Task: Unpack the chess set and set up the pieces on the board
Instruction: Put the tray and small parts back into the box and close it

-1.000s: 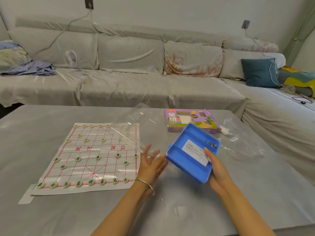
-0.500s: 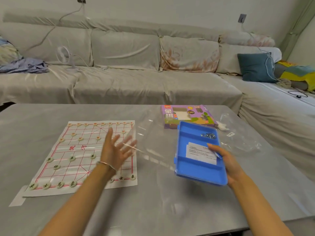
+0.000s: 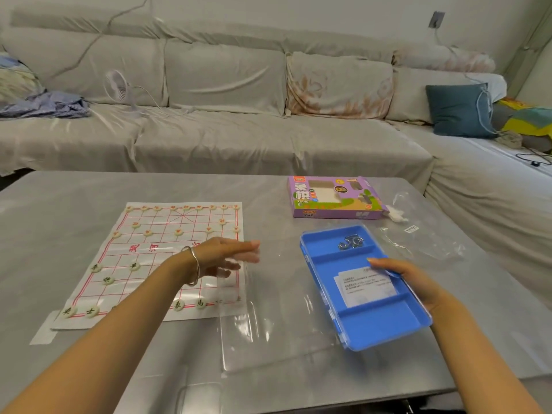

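A paper chess board (image 3: pixel 167 222) lies on the table at the left, with round pale pieces (image 3: pixel 178 232) standing along its far and near rows. My left hand (image 3: pixel 227 255) hovers over the board's right edge, fingers straight and blurred, holding nothing. The blue plastic tray (image 3: pixel 385 321) lies to the right, its clear lid (image 3: pixel 268 324) folded open flat toward the board. My right hand (image 3: pixel 400 279) grips the tray's right wall, thumb inside over a paper slip (image 3: pixel 364 286). Metal rings (image 3: pixel 352 242) sit in the tray's far compartment.
The purple chess box (image 3: pixel 334 198) lies behind the tray. A crumpled clear plastic bag (image 3: pixel 424 237) lies at the right of it. A strip of tape (image 3: pixel 44 333) is at the board's near left corner. A grey sofa (image 3: pixel 239 130) runs behind the table.
The blue tray has come down from a tilt to nearly flat, its lid spread open. My left hand moved from over the board to its right edge.
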Demonstrator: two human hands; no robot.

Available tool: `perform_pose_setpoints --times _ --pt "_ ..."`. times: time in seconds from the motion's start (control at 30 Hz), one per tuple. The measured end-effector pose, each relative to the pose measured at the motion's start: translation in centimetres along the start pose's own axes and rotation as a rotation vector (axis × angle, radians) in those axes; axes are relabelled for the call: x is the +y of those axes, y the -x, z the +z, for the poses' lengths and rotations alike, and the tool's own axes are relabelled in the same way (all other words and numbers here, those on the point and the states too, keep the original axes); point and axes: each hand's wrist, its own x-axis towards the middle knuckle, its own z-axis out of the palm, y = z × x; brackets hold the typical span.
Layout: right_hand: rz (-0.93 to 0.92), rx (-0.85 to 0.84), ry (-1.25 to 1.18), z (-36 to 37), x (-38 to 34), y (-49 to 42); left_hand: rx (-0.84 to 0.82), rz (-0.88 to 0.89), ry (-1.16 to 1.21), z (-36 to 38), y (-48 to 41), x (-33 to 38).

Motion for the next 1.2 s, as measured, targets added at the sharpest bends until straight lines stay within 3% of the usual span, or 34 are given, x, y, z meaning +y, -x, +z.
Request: perform_pose_setpoints --times 0.07,0.13,0.27,0.43,0.7,1.0,1.2 --pt "-0.02 0.002 -0.021 0.5 0.0 0.1 -0.056 -0.02 -0.112 0.2 0.1 -0.5" --pt "-0.088 0.014 -0.031 0.5 0.1 -0.1 0.017 -0.006 -0.103 0.2 0.1 -0.7" --pt "-0.273 0.116 -0.035 0.0 0.0 -1.0 0.202 0.048 0.153 1.0 0.1 -0.9" --pt "-0.446 0.263 0.022 1.0 0.8 -2.4 0.198 0.033 0.451 4.9 0.3 -1.6" --pt "-0.331 0.385 0.176 2.2 2.8 -4.4 0.192 -0.042 0.772 10.7 0.3 -3.7" --pt "-0.263 0.302 0.266 3.0 3.8 -5.0 0.187 -0.016 0.684 12.0 0.7 -5.1" --pt "-0.366 0.419 0.324 3.1 3.8 -5.4 0.144 -0.017 0.629 12.0 0.8 -5.2"
